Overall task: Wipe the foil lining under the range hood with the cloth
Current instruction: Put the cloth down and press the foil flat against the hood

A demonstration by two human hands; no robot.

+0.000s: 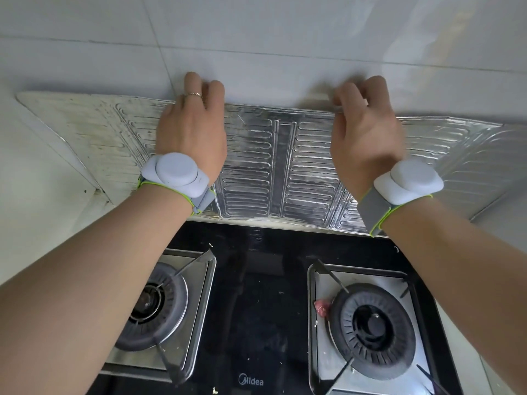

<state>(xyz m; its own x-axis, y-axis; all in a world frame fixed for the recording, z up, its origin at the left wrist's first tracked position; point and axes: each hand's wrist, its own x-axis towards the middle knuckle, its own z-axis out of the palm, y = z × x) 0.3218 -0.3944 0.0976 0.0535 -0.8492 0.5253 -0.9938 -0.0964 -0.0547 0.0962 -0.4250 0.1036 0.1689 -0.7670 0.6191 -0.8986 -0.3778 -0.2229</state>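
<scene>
Head view shows left hand (191, 124) and right hand (363, 132) pinching the foil lining's (282, 166) top edge mid-frame; tugging could tear it.

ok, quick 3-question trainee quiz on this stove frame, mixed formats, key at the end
1. True or false: the left hand and the right hand both grip the top edge of the foil lining.
2. What lies beside the right burner? A) a pink scrap B) a spoon C) a lid
3. Fill in: each wrist wears a grey ____.

Key
1. True.
2. A, the pink scrap sits at that burner's left edge.
3. Band; see the left band and right band. No cloth is in view.
</scene>
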